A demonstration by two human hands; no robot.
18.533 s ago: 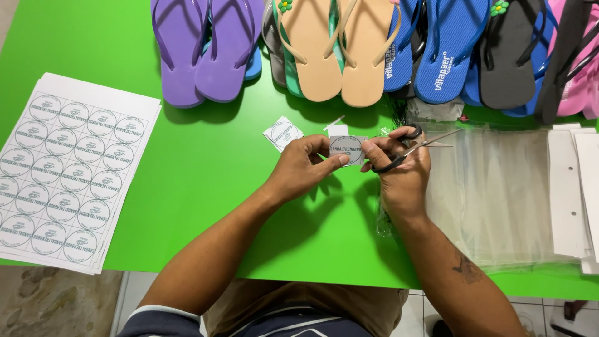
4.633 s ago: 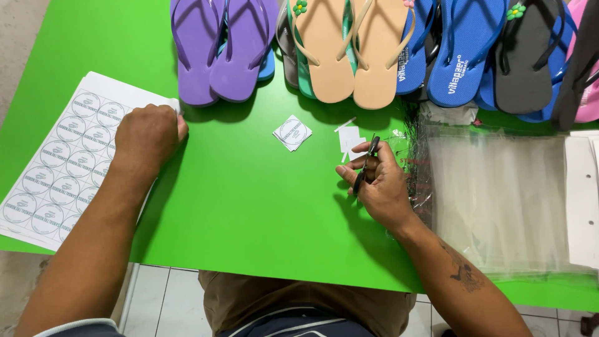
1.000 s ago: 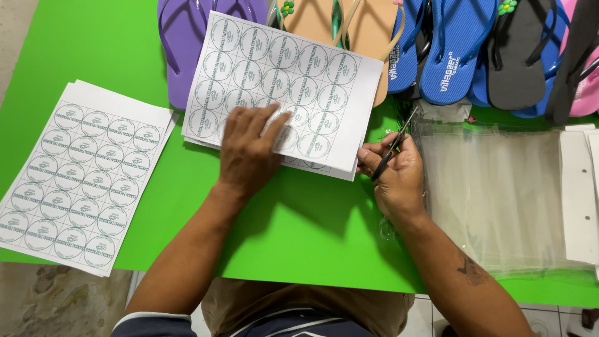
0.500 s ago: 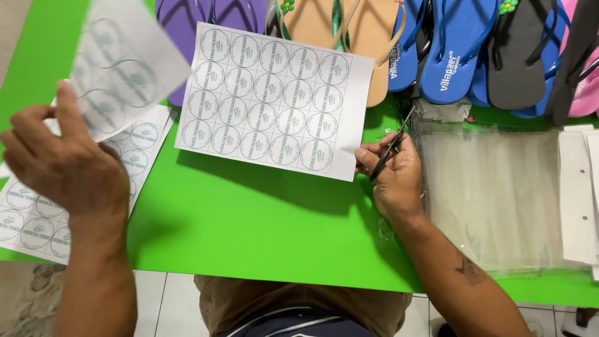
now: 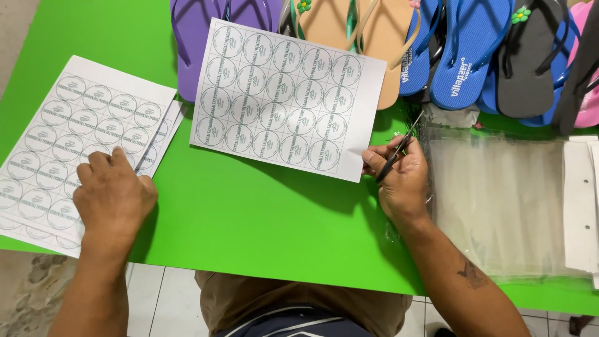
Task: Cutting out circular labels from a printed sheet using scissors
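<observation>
My right hand (image 5: pixel 402 181) grips a small pair of scissors (image 5: pixel 399 146), their blades pointing up and away, and its fingertips pinch the lower right corner of a white sheet of round printed labels (image 5: pixel 284 93). That sheet hangs slightly above the green table (image 5: pixel 249 218), partly covering the sandals behind it. Over at the left, my left hand (image 5: pixel 112 196) lies flat, palm down, on a stack of similar label sheets (image 5: pixel 81 134) at the table's left edge.
A row of flip-flops runs along the back: purple (image 5: pixel 193 37), tan (image 5: pixel 331 25), blue (image 5: pixel 465 50), black (image 5: pixel 527 62) and pink (image 5: pixel 589 93). Clear plastic bags (image 5: pixel 499 200) lie to the right of my right hand, with white card strips (image 5: pixel 580 206) at the far right. Tiled floor shows below the table.
My left hand has lowered a lifted sheet back onto the left stack and now rests flat on it. The right hand and its sheet have hardly moved.
</observation>
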